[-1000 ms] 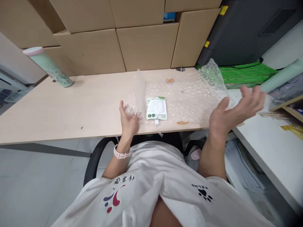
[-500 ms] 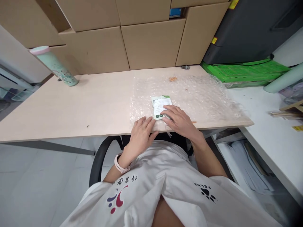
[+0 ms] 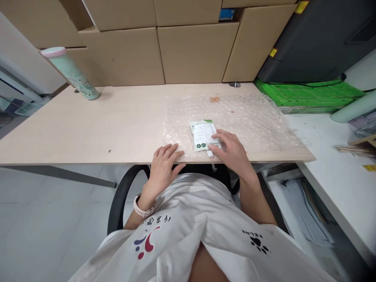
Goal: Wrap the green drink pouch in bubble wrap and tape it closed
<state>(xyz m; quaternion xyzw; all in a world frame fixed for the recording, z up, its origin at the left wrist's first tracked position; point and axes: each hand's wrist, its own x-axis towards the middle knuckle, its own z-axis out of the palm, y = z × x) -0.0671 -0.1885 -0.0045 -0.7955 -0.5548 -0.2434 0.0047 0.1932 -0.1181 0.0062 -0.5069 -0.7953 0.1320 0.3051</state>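
A sheet of clear bubble wrap (image 3: 249, 121) lies flat over the right half of the light wooden desk (image 3: 88, 129). On it lies a small white and green spouted pouch (image 3: 202, 134), spout toward me. My right hand (image 3: 232, 150) rests flat with fingers spread, fingertips touching the pouch's near right corner. My left hand (image 3: 164, 160) lies flat on the desk's front edge at the wrap's near left corner, fingers stretched out, a pink watch on its wrist.
A mint green tumbler (image 3: 70, 73) stands at the desk's back left. Cardboard boxes (image 3: 194, 51) line the back. A green crate (image 3: 305, 94) under a black case sits at the right, beside a white table (image 3: 337, 172). A small orange scrap (image 3: 214, 99) lies on the wrap.
The raised right side of the bubble wrap has been laid flat. Both hands came down onto the desk; the right hand now touches the pouch, which has tilted slightly.
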